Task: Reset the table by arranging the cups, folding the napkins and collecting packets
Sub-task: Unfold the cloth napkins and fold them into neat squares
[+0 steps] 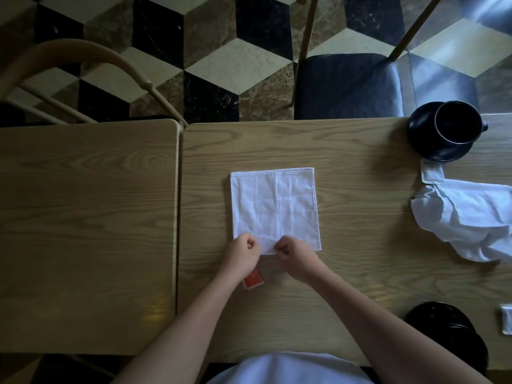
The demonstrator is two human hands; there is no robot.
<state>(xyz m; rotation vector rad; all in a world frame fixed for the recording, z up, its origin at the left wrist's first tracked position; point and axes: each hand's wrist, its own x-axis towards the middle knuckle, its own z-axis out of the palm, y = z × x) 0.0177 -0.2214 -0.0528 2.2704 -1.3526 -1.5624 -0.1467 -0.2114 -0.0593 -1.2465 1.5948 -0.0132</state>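
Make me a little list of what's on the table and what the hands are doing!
Middle: flat square white cloth napkin
Left hand: pinches the napkin's near edge
Right hand: pinches the same edge
Under the left wrist: small red packet
Far right: black cup on a black saucer
Right edge: crumpled white cloth napkin
Near right: small white packet
Surface: light wooden table

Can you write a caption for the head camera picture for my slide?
Both hands pinch the white napkin's near edge.
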